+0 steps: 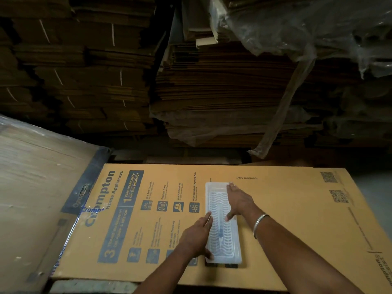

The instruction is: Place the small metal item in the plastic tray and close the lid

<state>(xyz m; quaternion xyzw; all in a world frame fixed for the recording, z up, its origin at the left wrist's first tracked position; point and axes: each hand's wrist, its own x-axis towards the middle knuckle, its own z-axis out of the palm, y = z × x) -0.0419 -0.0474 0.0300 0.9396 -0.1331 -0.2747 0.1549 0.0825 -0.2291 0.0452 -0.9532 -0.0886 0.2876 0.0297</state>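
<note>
**Inspector:** Where does the tray stand?

**Assistant:** The tray (pixel 222 223) lies flat on a printed carton (pixel 286 209), long axis running away from the person. The clear lid is down over it. The carton serves as the work surface.

**Inspector:** The metal item?

**Assistant:** A small dark item (pixel 221 232) shows through the lid, in the near half of the tray among the wavy ribs. Its exact form is too blurred to tell.

**Inspector:** Left hand?

**Assistant:** The left hand (pixel 196 236) lies along the tray's left edge. Fingers (pixel 206 218) are extended and flat, tips on the lid, thumb near the tray's near left corner. It grips nothing.

**Inspector:** Right hand?

**Assistant:** The right hand (pixel 239 201) rests palm down across the far right part of the lid. Fingers are spread and straight, one reaching the far edge, the thumb pointing back onto the ribbed middle. It too grips nothing. A metal bangle (pixel 259 224) sits on that wrist.

**Inspector:** Is the lid fully latched?

**Assistant:** Cannot tell.

**Inspector:** Surroundings?

**Assistant:** Stacks of flattened cardboard (pixel 212 92) rise behind the carton. Plastic sheeting (pixel 307 28) hangs at upper right. A wrapped board (pixel 31 177) leans at left.
</note>
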